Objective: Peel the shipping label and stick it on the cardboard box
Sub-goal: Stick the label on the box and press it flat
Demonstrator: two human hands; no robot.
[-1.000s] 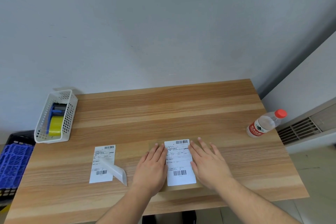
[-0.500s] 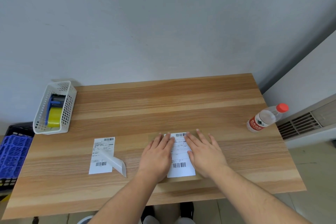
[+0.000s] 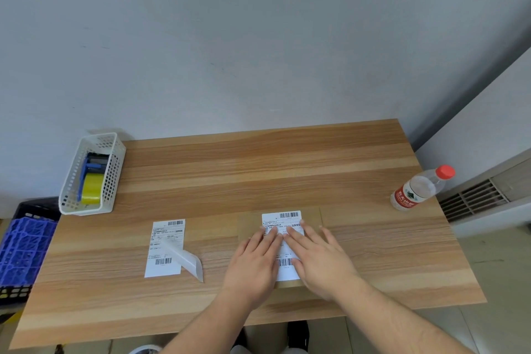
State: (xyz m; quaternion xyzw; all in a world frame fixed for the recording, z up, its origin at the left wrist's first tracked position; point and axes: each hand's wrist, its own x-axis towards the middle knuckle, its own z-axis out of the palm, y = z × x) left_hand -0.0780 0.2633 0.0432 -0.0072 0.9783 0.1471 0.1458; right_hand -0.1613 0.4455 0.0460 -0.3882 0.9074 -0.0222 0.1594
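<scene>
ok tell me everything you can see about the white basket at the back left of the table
The white perforated plastic basket is a narrow rectangle with slightly flared walls, standing upright at the wooden table's back left corner, near the wall. Inside lie a roll of yellow tape on a blue dispenser. No hands touch it.

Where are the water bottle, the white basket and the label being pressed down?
water bottle [image 3: 420, 188]: head view, clear body.
white basket [image 3: 115, 169]: head view, right wall.
label [image 3: 283, 220]: head view, top part above the fingers.
</scene>
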